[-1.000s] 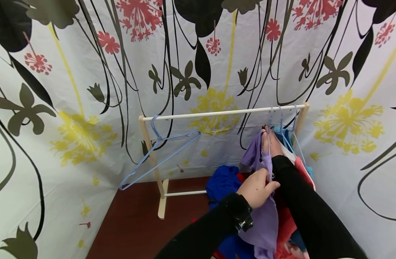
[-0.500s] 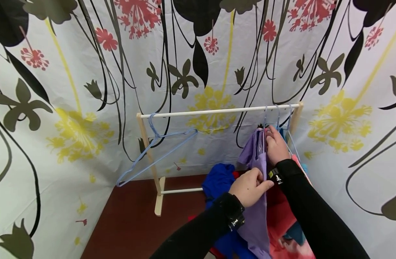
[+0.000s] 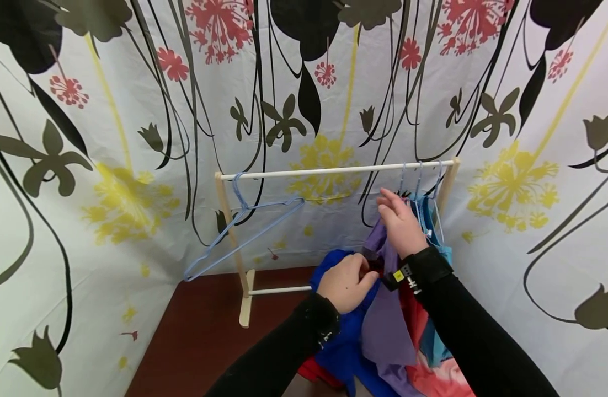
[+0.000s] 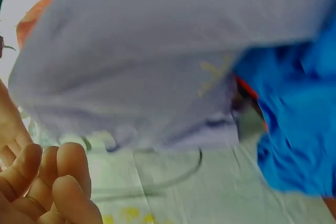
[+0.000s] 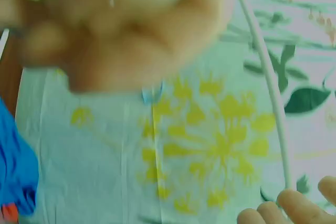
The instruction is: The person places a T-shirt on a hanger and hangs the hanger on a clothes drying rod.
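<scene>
A person in black sleeves is working at a small wooden clothes rack (image 3: 334, 172) that is standing on a dark red table (image 3: 200, 336), in front of a floral curtain (image 3: 110, 138). The right hand (image 3: 400, 223) is hovering beside the hanger hooks at the right end of the rail, with its fingers relaxed and slightly spread, gripping nothing that can be seen. Just below it, a purple garment (image 3: 385, 325) is hanging from the rail's right end and draping down toward the table. The left hand (image 3: 345, 282) is curling its fingers against the purple cloth's left edge; whether it is truly pinching the cloth is unclear. A blue garment (image 3: 341, 342) is lying bunched beside the left hand, and a red and coral garment (image 3: 428, 364) is lying under the purple one. An empty light blue hanger (image 3: 244, 231) is hanging tilted at the rail's left end, well apart from both hands.
</scene>
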Tool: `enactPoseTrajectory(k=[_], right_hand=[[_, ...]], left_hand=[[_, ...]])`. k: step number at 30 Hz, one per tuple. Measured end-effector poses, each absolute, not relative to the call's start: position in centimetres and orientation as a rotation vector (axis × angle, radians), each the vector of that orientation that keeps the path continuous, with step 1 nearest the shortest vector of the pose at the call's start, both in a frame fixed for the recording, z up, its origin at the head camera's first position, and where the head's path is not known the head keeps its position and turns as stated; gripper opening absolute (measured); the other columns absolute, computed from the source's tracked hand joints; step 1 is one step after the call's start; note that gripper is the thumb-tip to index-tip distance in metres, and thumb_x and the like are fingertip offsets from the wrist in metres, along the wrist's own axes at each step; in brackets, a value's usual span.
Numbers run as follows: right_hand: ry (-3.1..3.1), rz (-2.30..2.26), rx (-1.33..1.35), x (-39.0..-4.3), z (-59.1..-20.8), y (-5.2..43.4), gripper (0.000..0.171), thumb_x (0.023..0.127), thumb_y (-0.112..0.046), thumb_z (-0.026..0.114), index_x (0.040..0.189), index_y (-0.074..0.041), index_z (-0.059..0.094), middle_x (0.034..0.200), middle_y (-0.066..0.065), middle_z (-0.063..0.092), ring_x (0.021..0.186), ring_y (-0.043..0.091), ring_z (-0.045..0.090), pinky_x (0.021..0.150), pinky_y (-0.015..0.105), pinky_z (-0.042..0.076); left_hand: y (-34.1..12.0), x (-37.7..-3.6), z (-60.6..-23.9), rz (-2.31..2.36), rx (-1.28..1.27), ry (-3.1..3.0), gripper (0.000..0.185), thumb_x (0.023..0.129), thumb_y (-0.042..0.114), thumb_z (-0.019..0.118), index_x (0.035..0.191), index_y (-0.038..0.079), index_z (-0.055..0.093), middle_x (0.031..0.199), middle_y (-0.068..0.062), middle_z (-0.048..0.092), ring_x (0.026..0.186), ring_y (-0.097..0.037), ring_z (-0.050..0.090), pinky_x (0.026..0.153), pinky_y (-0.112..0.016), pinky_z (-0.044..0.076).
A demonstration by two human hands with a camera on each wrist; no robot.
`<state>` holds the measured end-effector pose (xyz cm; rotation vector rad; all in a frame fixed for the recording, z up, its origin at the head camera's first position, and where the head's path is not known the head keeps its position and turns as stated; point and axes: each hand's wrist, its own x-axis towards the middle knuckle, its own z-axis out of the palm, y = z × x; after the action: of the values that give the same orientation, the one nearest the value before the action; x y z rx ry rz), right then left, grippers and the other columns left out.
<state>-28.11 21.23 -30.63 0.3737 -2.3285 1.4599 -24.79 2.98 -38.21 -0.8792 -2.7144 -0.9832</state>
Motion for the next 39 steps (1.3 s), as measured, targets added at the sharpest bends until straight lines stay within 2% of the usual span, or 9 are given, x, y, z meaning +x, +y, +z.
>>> enactPoseTrajectory(k=[8, 14, 17, 23, 27, 31, 35, 39], right_hand=[[-2.387, 1.609, 0.419, -28.3, -33.3, 16.9, 0.052, 0.110, -0.025, 0.040, 0.159, -0.009, 0.028, 0.155, 0.024, 0.038, 0.138, 0.041, 0.042, 0.103, 0.054, 0.042], [-2.497, 1.632, 0.381, -28.7, -36.2, 15.6, 0.054, 0.111, -0.027, 0.037, 0.160, -0.008, 0.025, 0.158, 0.025, 0.031, 0.141, 0.041, 0.037, 0.108, 0.053, 0.037], [-2.520, 1.588, 0.353, -29.0, -37.4, 15.5, 0.053, 0.110, -0.027, 0.039, 0.159, -0.008, 0.027, 0.158, 0.025, 0.033, 0.142, 0.040, 0.036, 0.111, 0.053, 0.033], [-2.563, 1.489, 0.279, -29.7, -39.5, 15.6, 0.054, 0.109, -0.028, 0.043, 0.158, -0.009, 0.031, 0.156, 0.022, 0.038, 0.143, 0.036, 0.036, 0.114, 0.051, 0.030], [-2.592, 1.432, 0.262, -30.1, -40.6, 16.1, 0.054, 0.109, -0.027, 0.042, 0.158, -0.007, 0.030, 0.158, 0.021, 0.035, 0.144, 0.037, 0.035, 0.114, 0.051, 0.030], [-2.607, 1.358, 0.225, -30.3, -41.9, 16.9, 0.054, 0.108, -0.026, 0.043, 0.156, -0.004, 0.032, 0.157, 0.022, 0.037, 0.142, 0.039, 0.038, 0.112, 0.051, 0.032], [-2.603, 1.286, 0.202, -30.5, -43.1, 17.5, 0.052, 0.107, -0.024, 0.046, 0.153, -0.001, 0.037, 0.150, 0.025, 0.044, 0.136, 0.041, 0.044, 0.109, 0.053, 0.035], [-2.598, 1.259, 0.181, -30.7, -43.8, 18.0, 0.051, 0.107, -0.022, 0.047, 0.153, -0.001, 0.039, 0.145, 0.028, 0.047, 0.131, 0.042, 0.047, 0.107, 0.054, 0.036]], left_hand=[[-2.9, -26.6, -39.3, -0.778, -0.696, -2.708, 0.035, 0.102, 0.045, 0.056, 0.119, 0.015, 0.062, 0.102, 0.002, 0.060, 0.077, -0.010, 0.058, 0.066, -0.031, 0.048], [-8.1, -27.8, -39.6, -0.782, -0.572, -2.683, 0.033, 0.103, 0.042, 0.057, 0.120, 0.014, 0.061, 0.111, -0.002, 0.063, 0.084, -0.015, 0.063, 0.073, -0.036, 0.051], [-10.2, -28.2, -39.7, -0.761, -0.512, -2.681, 0.033, 0.103, 0.041, 0.057, 0.121, 0.014, 0.060, 0.114, -0.003, 0.062, 0.082, -0.013, 0.061, 0.071, -0.035, 0.051], [-14.1, -28.9, -39.5, -0.640, -0.386, -2.657, 0.030, 0.100, 0.035, 0.063, 0.119, 0.011, 0.061, 0.112, -0.006, 0.063, 0.081, -0.017, 0.061, 0.067, -0.037, 0.052], [-16.9, -29.7, -39.1, -0.563, -0.298, -2.603, 0.032, 0.098, 0.029, 0.068, 0.122, 0.009, 0.062, 0.115, -0.009, 0.063, 0.090, -0.025, 0.064, 0.070, -0.042, 0.054], [-19.3, -30.8, -38.5, -0.531, -0.270, -2.502, 0.033, 0.094, 0.022, 0.073, 0.121, 0.008, 0.061, 0.115, -0.013, 0.059, 0.097, -0.032, 0.062, 0.067, -0.048, 0.054], [-21.5, -32.0, -38.2, -0.485, -0.256, -2.429, 0.036, 0.090, 0.017, 0.078, 0.118, 0.005, 0.058, 0.109, -0.016, 0.055, 0.094, -0.036, 0.059, 0.061, -0.052, 0.052], [-23.3, -33.0, -38.3, -0.442, -0.224, -2.442, 0.040, 0.087, 0.017, 0.081, 0.111, 0.003, 0.053, 0.102, -0.017, 0.050, 0.089, -0.038, 0.056, 0.061, -0.052, 0.050]])
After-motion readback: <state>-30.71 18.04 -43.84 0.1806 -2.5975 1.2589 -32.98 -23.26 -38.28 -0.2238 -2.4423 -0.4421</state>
